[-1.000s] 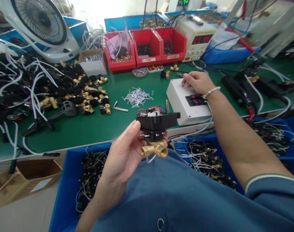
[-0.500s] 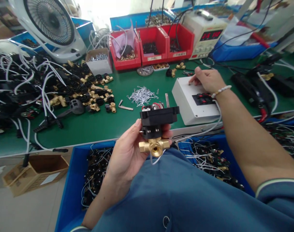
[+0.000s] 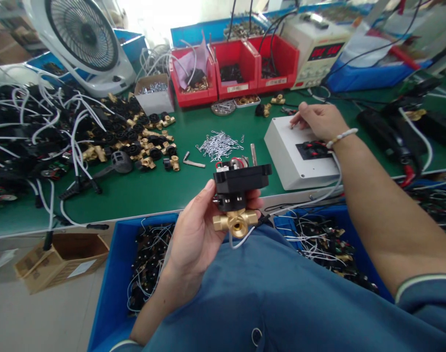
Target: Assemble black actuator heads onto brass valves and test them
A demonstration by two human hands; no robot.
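Note:
My left hand point(image 3: 193, 230) is closed around a motorised valve point(image 3: 239, 181), gripped in front of my body. Its black actuator housing is uppermost, with a small motor and red wires showing, and the brass three-way body points down. A white cable runs from the valve toward the right. My right hand point(image 3: 320, 122) rests at a grey-white box point(image 3: 285, 151), thumb and fingertips closed on a small toggle switch point(image 3: 292, 127) on its top. Black and red terminals point(image 3: 313, 150) sit beneath the right wrist.
Metal clips point(image 3: 219, 145) lie piled on the green bench point(image 3: 193, 188), beside an L-shaped metal tool point(image 3: 194, 162). Brass valve bodies point(image 3: 145, 161) and cabled actuators point(image 3: 21, 132) crowd the left. Red bins point(image 3: 234, 90), a power supply point(image 3: 314, 56) and a fan point(image 3: 87, 39) stand behind.
The whole view has shifted slightly to the right. Both hands keep their holds on the valve and the switch. The red digits on the power supply look different.

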